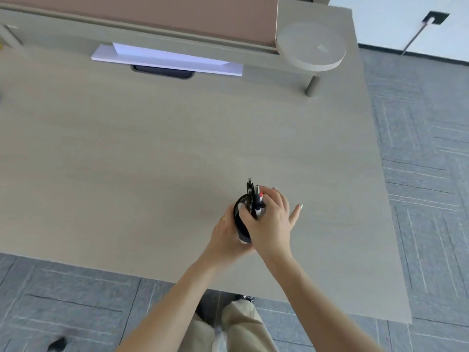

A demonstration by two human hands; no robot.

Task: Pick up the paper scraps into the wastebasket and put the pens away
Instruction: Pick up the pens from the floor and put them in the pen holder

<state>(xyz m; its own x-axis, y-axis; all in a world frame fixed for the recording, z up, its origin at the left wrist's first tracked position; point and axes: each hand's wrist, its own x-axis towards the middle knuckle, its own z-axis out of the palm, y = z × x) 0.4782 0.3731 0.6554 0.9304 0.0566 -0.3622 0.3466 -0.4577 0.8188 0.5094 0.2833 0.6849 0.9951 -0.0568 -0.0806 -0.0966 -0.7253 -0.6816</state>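
Item, pen cup [241, 226]: black mesh, held above the near right part of the bench [127, 161], tilted, its mouth toward the far side. I see my left hand [228, 237] wrapped round its lower wall from the left, fingers curled on it. Item, pens [256, 199]: a small bundle, dark barrels with one red-marked, standing in the cup's mouth with their tops above the rim. My right hand [271, 219] pinches them between thumb and fingers from the right, little finger spread loose; the pens lie directly under its fingertips, the cup just left of and below its palm. Risk, as I judge it: the cup is tilted and light, so letting go of the bundle before it seats could let pens slide out over the rim onto the bench; a slack left grip could let the cup twist as the pens drop in. Item, white sheets [167, 59]: far side, against the partition. Paper scraps and wastebasket: none that I can make out.
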